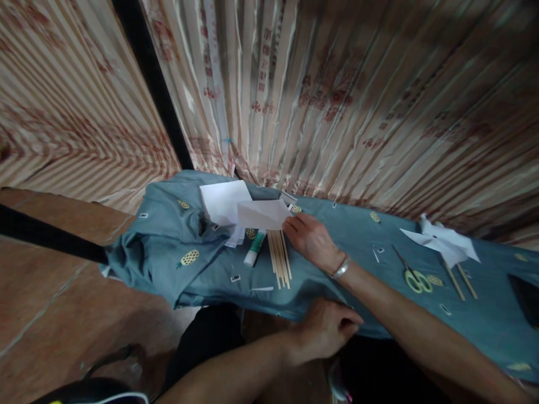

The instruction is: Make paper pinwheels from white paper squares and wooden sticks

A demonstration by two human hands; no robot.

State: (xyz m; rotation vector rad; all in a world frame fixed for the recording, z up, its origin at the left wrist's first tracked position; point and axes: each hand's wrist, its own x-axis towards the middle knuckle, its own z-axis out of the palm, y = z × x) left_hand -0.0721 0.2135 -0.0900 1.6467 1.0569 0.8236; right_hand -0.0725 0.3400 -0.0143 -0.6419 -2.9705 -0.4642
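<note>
My right hand (310, 240), with a silver bracelet at the wrist, pinches the right end of a white sheet of paper (263, 214). That sheet is over part of a stack of white paper (223, 199) and the upper ends of several thin wooden sticks (278, 255). A green and white glue stick (255, 248) lies just left of the sticks. My left hand (326, 328) is at the front edge of the cloth, below the right forearm, its fingers curled together. Whatever those fingers may hold is hidden from view.
On the right of the blue-green cloth (337, 216) lie a white paper pinwheel (442, 241), two wooden sticks (461, 280) and green-handled scissors (416, 279). A dark object (524, 297) rests at the far right. Behind hangs a striped curtain (269, 112) with a black pole (155, 84).
</note>
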